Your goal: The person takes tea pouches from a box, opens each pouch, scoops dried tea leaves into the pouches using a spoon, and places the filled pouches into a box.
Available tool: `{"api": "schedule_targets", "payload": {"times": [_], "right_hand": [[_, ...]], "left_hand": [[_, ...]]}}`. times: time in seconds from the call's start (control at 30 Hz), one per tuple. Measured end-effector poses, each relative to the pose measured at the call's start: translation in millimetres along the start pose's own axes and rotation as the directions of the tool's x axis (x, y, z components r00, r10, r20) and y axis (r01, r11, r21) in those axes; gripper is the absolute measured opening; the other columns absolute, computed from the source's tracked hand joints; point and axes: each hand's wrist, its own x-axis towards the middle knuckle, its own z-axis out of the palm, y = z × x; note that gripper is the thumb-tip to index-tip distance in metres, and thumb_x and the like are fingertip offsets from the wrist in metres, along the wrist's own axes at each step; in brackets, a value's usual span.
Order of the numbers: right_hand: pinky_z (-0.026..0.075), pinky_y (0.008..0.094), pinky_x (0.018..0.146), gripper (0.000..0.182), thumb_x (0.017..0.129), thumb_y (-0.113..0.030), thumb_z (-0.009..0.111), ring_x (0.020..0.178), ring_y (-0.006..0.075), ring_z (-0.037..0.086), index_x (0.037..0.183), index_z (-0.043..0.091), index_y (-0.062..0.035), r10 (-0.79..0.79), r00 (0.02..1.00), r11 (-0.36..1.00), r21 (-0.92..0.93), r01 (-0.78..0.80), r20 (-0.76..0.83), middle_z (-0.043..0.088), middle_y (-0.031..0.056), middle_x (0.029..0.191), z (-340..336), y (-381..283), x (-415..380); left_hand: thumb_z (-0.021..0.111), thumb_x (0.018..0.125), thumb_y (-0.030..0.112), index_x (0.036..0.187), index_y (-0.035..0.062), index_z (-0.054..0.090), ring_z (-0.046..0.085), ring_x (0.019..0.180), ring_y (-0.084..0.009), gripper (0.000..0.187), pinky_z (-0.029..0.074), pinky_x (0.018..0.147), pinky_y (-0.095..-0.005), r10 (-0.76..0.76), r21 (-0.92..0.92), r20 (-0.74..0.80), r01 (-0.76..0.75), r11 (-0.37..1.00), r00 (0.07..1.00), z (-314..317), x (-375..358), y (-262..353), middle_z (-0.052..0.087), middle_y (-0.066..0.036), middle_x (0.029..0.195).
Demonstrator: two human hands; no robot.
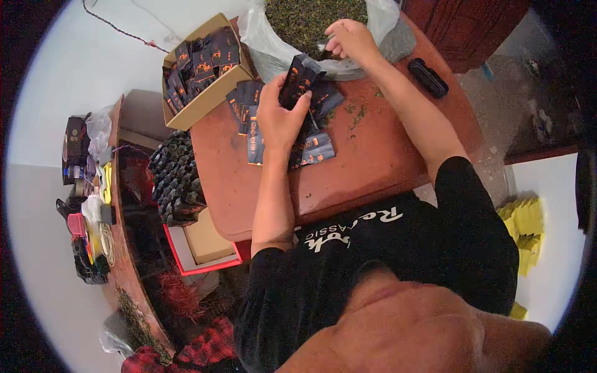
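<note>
My left hand (pixel 280 118) is wrapped round a black packet (pixel 301 81) with orange print, held upright above the table. Just to its right, my right hand (pixel 352 43) is closed with its fingers curled at the near edge of a clear plastic bag (pixel 264 40). Something small and pale shows at its fingertips, too small to name. Loose dark green leaf material (pixel 311 18) fills the bag. Several flat black packets (pixel 315 149) lie on the table under and around my left hand. A cardboard box (pixel 211 96) full of similar packets stands at the left.
The reddish-brown table (pixel 385 149) has leaf crumbs on it. A dark oblong object (pixel 428 78) lies near its right edge. Left of the table are a pile of dark packets (pixel 176 177) and a red-edged open box (pixel 202 248). A cluttered shelf (pixel 121 248) stands further left.
</note>
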Motion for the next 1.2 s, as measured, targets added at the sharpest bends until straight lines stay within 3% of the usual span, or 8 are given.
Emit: {"api": "schedule_targets", "payload": {"times": [0.1, 0.2, 0.4, 0.53, 0.83, 1.13, 1.2], "right_hand": [[0.051, 0.0280, 0.050, 0.031, 0.092, -0.023, 0.048, 0.060, 0.0152, 0.064, 0.102, 0.064, 0.0013, -0.006, 0.999, 0.999, 0.044, 0.008, -0.045, 0.071, 0.0130, 0.077, -10, 3, 4], [0.046, 0.0235, 0.050, 0.029, 0.096, -0.025, 0.048, 0.059, 0.0096, 0.058, 0.106, 0.063, -0.0027, 0.038, 0.999, 0.989, 0.144, -0.033, -0.031, 0.068, 0.0081, 0.077, -19, 2, 4], [0.046, 0.0237, 0.051, 0.027, 0.096, -0.025, 0.048, 0.058, 0.0092, 0.057, 0.104, 0.064, -0.0046, 0.006, 0.999, 0.978, 0.206, 0.001, -0.038, 0.066, 0.0054, 0.074, -36, -3, 8], [0.045, 0.0265, 0.047, 0.030, 0.101, -0.023, 0.044, 0.054, 0.0139, 0.056, 0.099, 0.062, 0.0014, 0.093, 0.996, 0.978, 0.186, -0.091, 0.002, 0.063, 0.0092, 0.067, -45, -41, 0], [0.043, 0.0264, 0.043, 0.031, 0.099, -0.025, 0.045, 0.049, 0.0138, 0.054, 0.096, 0.062, 0.0014, 0.116, 0.978, 0.961, 0.228, -0.155, 0.176, 0.062, 0.0079, 0.066, -41, -56, -13], [0.046, 0.0282, 0.046, 0.028, 0.100, -0.023, 0.046, 0.051, 0.0142, 0.056, 0.095, 0.061, 0.0003, 0.012, 0.987, 0.997, -0.079, 0.001, 0.161, 0.063, 0.0080, 0.066, -22, -92, -43], [0.047, 0.0260, 0.051, 0.026, 0.097, -0.024, 0.048, 0.056, 0.0108, 0.058, 0.101, 0.063, -0.0030, -0.125, 0.976, 0.971, -0.182, 0.158, 0.179, 0.064, 0.0042, 0.068, -14, -88, -50]], "left_hand": [[0.080, 0.074, 0.011, 0.119, 0.0006, 0.061, 0.064, 0.100, -0.0225, 0.050, 0.050, 0.089, -0.0333, 0.008, 0.009, 0.001, -0.008, 1.000, 1.000, 0, 0, -1, 0.065, -0.013, 0.111], [0.080, 0.074, 0.012, 0.119, 0.0005, 0.061, 0.064, 0.100, -0.0224, 0.050, 0.050, 0.088, -0.0333, 0.026, 0.010, 0.000, -0.026, 1.000, 1.000, 0, 0, -2, 0.065, -0.013, 0.111], [0.080, 0.074, 0.013, 0.117, 0.0007, 0.062, 0.065, 0.098, -0.0216, 0.049, 0.050, 0.088, -0.0333, 0.013, 0.028, -0.014, -0.013, 1.000, 1.000, 1, -1, -4, 0.066, -0.013, 0.110], [0.081, 0.070, 0.017, 0.112, 0.0009, 0.063, 0.064, 0.099, -0.0298, 0.048, 0.050, 0.087, -0.0368, -0.016, -0.011, -0.028, 0.016, 1.000, 0.999, 3, 0, -4, 0.065, -0.015, 0.107], [0.080, 0.074, 0.016, 0.115, 0.0007, 0.063, 0.065, 0.100, -0.0237, 0.048, 0.050, 0.090, -0.0344, 0.011, 0.031, -0.018, -0.010, 0.999, 1.000, 1, 1, -3, 0.066, -0.015, 0.111], [0.081, 0.073, 0.018, 0.116, 0.0016, 0.062, 0.065, 0.100, -0.0249, 0.050, 0.051, 0.088, -0.0347, 0.036, 0.061, -0.023, -0.035, 0.998, 0.999, 1, 2, -3, 0.066, -0.015, 0.111], [0.080, 0.071, 0.018, 0.114, 0.0016, 0.062, 0.064, 0.100, -0.0288, 0.050, 0.050, 0.088, -0.0361, 0.015, 0.025, -0.017, -0.014, 1.000, 1.000, 1, 2, 0, 0.066, -0.015, 0.109]]}}
